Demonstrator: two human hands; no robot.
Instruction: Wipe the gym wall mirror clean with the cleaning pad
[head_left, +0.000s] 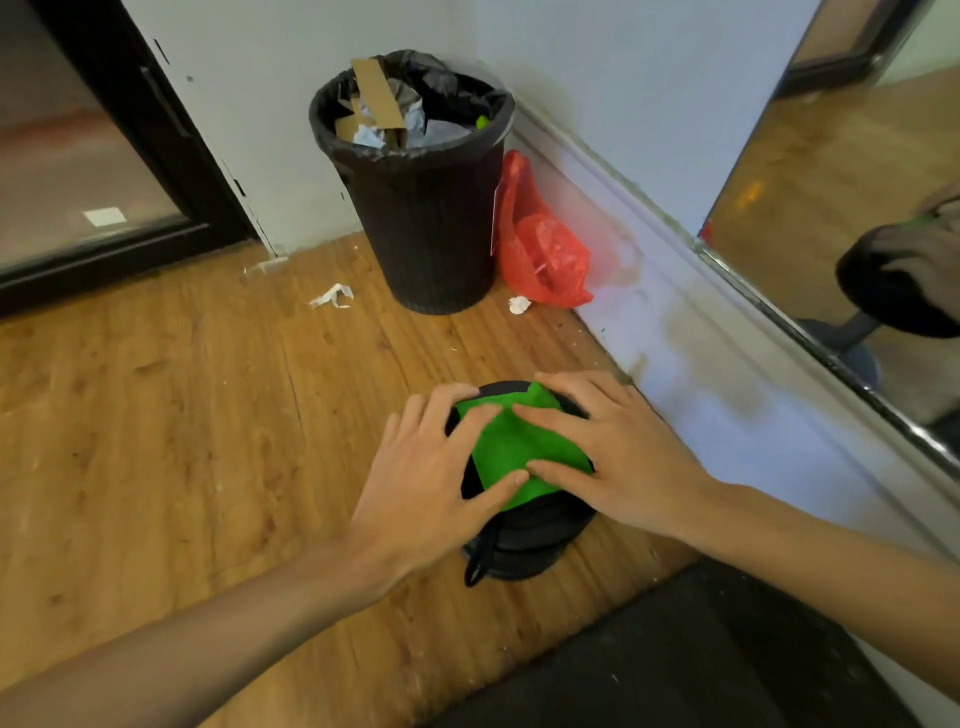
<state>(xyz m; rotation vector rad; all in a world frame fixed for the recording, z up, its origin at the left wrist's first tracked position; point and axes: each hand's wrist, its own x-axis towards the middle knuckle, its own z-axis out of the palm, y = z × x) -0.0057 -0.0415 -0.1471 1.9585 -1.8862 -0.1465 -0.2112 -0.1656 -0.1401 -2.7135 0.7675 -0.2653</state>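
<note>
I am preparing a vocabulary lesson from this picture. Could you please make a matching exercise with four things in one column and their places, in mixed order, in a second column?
Things:
1. green cleaning cloth
2. black woven waste bin
3. red plastic bag
4. crumpled white paper scrap

Places:
A. on the wooden floor, left of the bin
B. in the corner, lined with a black bag and full of rubbish
C. on a round black stool, under both hands
D. against the white wall, right of the bin

Pairs: 1-C, 2-B, 3-D, 4-A
</note>
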